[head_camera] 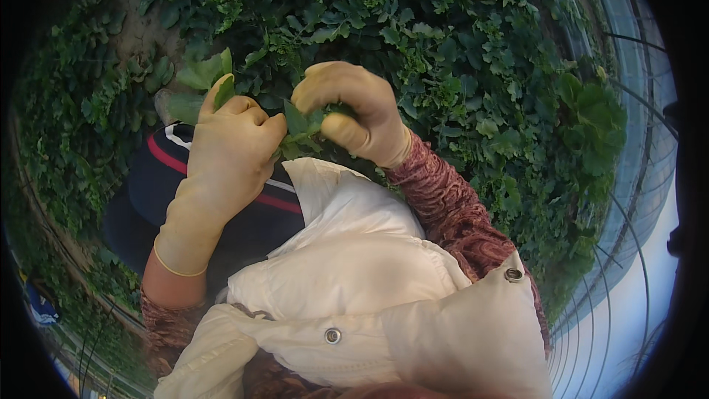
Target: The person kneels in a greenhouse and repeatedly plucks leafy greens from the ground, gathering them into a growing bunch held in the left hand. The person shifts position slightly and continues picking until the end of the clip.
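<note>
My left hand [227,149], in a pale yellow rubber glove, is closed around leafy greens. Broad green leaves [200,71] stick out past its thumb side on the far left. From its other side a leafy stem [302,134] runs across to my right hand [360,108], gloved the same way. There the fingers curl over and the thumb presses from below, with green leaf showing between them. Both hands are above my lap, a short way apart. Part of the stem is hidden inside the fists.
A dense bed of lobed-leaf green plants [465,94] spreads ahead and to both sides. Bare soil [138,16] shows at upper left. White cloth with metal snaps [343,271] covers my front, over dark striped trousers [160,177]. Plastic greenhouse sheeting on curved ribs [637,177] runs along the right.
</note>
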Demonstrator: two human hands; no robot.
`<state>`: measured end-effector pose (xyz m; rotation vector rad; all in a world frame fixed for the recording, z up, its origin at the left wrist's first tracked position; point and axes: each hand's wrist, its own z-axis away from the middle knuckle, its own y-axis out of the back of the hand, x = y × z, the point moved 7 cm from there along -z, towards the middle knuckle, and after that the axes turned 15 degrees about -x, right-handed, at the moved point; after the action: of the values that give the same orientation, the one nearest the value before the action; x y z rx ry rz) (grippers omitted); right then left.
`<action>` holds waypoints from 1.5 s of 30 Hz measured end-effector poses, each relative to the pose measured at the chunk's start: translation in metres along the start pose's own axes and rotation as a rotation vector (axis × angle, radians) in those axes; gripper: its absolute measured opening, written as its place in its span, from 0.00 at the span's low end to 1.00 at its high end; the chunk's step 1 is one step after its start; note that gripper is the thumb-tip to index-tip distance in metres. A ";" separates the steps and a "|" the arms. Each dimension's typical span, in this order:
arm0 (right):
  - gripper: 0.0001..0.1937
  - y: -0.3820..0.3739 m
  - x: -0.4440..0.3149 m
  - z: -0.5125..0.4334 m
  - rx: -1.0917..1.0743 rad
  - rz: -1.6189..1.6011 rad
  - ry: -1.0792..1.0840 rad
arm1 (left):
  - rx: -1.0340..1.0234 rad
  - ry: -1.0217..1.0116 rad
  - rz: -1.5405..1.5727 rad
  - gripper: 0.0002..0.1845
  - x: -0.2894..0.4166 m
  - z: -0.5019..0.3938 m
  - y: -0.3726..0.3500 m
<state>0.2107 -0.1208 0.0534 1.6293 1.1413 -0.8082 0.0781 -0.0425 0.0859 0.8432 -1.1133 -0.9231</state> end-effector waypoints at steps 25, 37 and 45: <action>0.18 0.103 0.356 0.056 0.349 0.620 -1.332 | 0.077 -0.094 0.247 0.08 -0.026 0.000 0.008; 0.14 0.104 0.315 0.043 0.140 0.625 -1.048 | 0.044 -0.071 0.293 0.09 -0.030 -0.003 0.011; 0.11 0.000 0.104 -0.025 0.174 0.154 -0.098 | 0.218 0.013 0.737 0.24 -0.041 0.003 0.015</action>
<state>0.2464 -0.0648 -0.0308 1.7766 0.8850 -0.8962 0.0705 0.0007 0.0855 0.5345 -1.3905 -0.1846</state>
